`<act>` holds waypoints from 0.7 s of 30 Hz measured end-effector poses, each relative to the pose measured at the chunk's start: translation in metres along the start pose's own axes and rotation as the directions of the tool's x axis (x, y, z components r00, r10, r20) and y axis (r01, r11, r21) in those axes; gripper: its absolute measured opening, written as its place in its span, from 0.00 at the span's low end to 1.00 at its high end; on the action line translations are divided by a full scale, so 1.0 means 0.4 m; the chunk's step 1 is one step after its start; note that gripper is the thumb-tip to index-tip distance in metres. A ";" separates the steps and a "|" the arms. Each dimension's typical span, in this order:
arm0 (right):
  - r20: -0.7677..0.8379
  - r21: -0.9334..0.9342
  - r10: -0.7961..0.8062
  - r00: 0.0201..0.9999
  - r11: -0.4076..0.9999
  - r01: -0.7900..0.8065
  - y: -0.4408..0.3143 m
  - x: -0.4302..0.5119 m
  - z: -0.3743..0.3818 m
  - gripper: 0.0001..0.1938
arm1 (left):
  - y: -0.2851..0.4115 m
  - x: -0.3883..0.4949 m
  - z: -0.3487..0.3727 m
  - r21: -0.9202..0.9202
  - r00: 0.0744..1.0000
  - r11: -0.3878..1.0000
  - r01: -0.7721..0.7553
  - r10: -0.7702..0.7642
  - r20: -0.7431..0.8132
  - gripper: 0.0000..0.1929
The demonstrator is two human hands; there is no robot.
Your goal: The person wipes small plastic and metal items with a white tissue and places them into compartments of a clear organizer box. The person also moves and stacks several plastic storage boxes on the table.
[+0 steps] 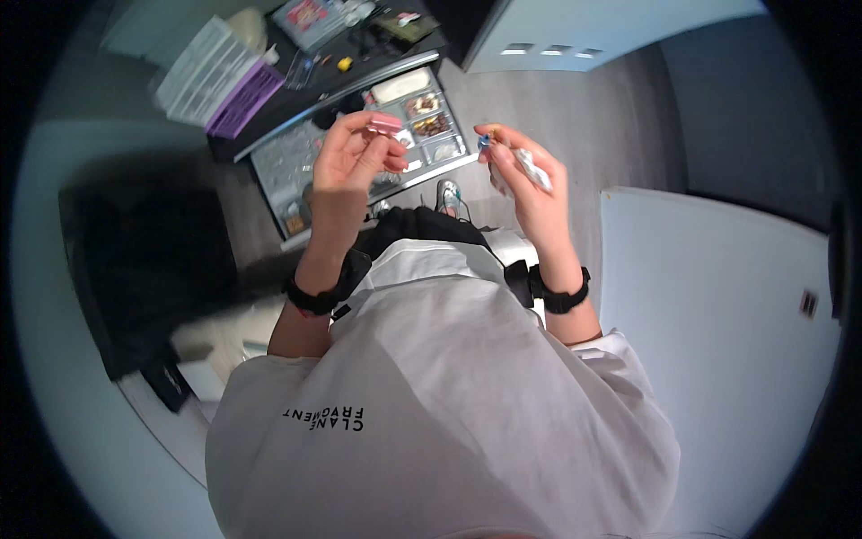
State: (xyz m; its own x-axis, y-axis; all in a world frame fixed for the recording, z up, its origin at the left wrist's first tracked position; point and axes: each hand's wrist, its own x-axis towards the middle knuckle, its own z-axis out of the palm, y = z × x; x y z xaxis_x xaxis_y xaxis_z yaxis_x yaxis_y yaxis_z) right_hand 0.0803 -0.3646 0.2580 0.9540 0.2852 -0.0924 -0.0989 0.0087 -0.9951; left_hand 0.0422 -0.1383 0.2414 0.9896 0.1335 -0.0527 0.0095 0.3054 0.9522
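Note:
Above the open drawer (438, 170), my left hand (357, 151) holds a small shiny pink object (384, 124) between thumb and fingers; its exact kind cannot be told. My right hand (528, 165), to the right of the drawer, pinches a small blue and gold item (485, 141) at its fingertips. A crumpled white piece, perhaps tissue (533, 170), is tucked between the fingers of that same hand. The two hands are apart. Inside the drawer, clear compartments hold brown and reddish small pieces (431, 125) and a white oblong case (401, 86).
On the black cabinet top (330, 84) stand an open purple and clear plastic box (246, 101), a small yellow object (345, 65) and a grey case (310, 23). A black-covered piece of furniture (148, 263) is at left, a white panel (707, 290) at right.

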 end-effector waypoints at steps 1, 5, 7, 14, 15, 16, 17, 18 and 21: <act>-0.004 -0.105 0.083 0.997 0.991 -0.083 0.075 0.043 0.006 0.13 | -0.032 -0.010 -0.038 -0.065 0.991 0.992 0.104 -0.109 -0.084 0.11; 0.020 -0.436 0.380 0.925 0.835 -0.334 0.396 0.178 0.050 0.13 | -0.148 -0.102 -0.184 -0.329 0.853 0.892 0.309 -0.413 -0.320 0.12; 0.136 -0.609 0.277 0.951 0.780 -0.141 0.544 0.234 0.109 0.11 | -0.178 -0.174 -0.234 -0.428 0.767 0.826 0.367 -0.529 -0.363 0.12; 0.177 -0.885 0.280 0.944 0.464 0.028 0.852 0.437 0.308 0.14 | -0.214 -0.298 -0.269 -0.382 0.652 0.831 0.404 -0.554 -0.517 0.10; 0.174 -0.907 0.321 0.931 0.420 0.025 0.870 0.450 0.323 0.16 | -0.214 -0.301 -0.273 -0.343 0.633 0.828 0.444 -0.561 -0.533 0.11; 0.202 -0.913 0.334 0.920 0.406 0.053 0.881 0.455 0.330 0.17 | -0.215 -0.302 -0.278 -0.304 0.632 0.827 0.473 -0.559 -0.536 0.11; 0.220 -0.918 0.337 0.915 0.390 0.077 0.889 0.460 0.335 0.17 | -0.220 -0.299 -0.285 -0.263 0.643 0.831 0.490 -0.548 -0.535 0.12; 0.216 -0.921 0.340 0.915 0.383 0.075 0.894 0.462 0.337 0.17 | -0.227 -0.295 -0.291 -0.258 0.640 0.827 0.499 -0.552 -0.534 0.13; 0.194 -0.928 0.338 0.921 0.368 0.060 0.900 0.462 0.334 0.17 | -0.252 -0.273 -0.325 -0.230 0.657 0.808 0.542 -0.578 -0.483 0.13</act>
State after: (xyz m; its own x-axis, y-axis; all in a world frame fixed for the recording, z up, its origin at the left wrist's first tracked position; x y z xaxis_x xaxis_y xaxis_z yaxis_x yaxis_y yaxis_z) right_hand 0.1830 -0.1807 -0.1123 0.7902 0.4514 -0.4146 0.2835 -0.8689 -0.4057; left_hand -0.0854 -0.0610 0.1120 0.5758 0.3671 -0.7306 0.5112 0.5358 0.6721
